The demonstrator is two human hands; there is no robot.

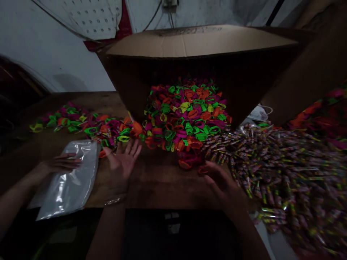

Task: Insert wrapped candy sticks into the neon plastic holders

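My left hand lies palm up on the brown wooden table, fingers spread and empty, with a thin bracelet at the wrist. Its fingertips are just short of a heap of small plastic rings in pink, green, orange and yellow. My right hand rests back up at the heap's near edge. Its fingers are loosely stretched, and the fingertips touch a red ring. At the far left, another person's hand presses flat on a clear plastic bag.
A large tilted cardboard box stands behind the rings, which spill out from under it. More rings trail off to the left. A big pile of small wrapped sticks covers the right side. The room is dim.
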